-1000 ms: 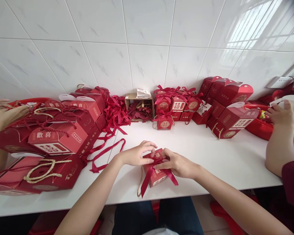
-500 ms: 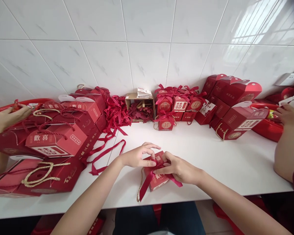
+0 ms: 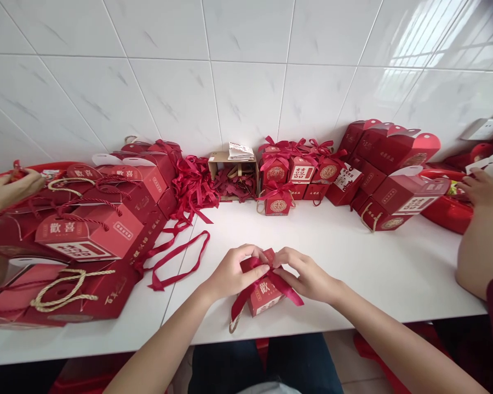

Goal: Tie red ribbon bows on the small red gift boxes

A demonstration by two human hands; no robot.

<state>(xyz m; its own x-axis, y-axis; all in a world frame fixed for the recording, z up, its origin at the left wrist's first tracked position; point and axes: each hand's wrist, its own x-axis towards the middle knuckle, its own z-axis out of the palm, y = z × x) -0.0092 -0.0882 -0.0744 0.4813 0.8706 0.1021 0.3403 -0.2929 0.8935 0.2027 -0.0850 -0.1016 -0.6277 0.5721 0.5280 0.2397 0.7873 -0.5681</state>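
Observation:
A small red gift box (image 3: pixel 265 295) with white lettering stands near the table's front edge, a beige rope handle (image 3: pixel 235 322) at its left side. Dark red ribbon (image 3: pixel 243 298) lies over its top, one tail hanging to the left and another to the right. My left hand (image 3: pixel 241 271) is closed, thumb and fingers pinching the ribbon at the top of the box. Opposite it, my right hand (image 3: pixel 304 273) is closed too, its fingertips on the ribbon close to the middle. The fingers partly hide the knot.
Stacked red boxes (image 3: pixel 86 235) fill the left. Behind are loose ribbons (image 3: pixel 195 186), an open cardboard box (image 3: pixel 234 160) and bow-tied boxes (image 3: pixel 278 205). More boxes (image 3: pixel 394 150) stand right, near a red basin (image 3: pixel 439 210). Other people's hands show at left (image 3: pixel 14 189) and right (image 3: pixel 487 186).
My left hand's fingers have closed from a spread pose onto the ribbon. My right hand has shifted slightly right, its fingers now at the top of the box. The view has tilted slightly.

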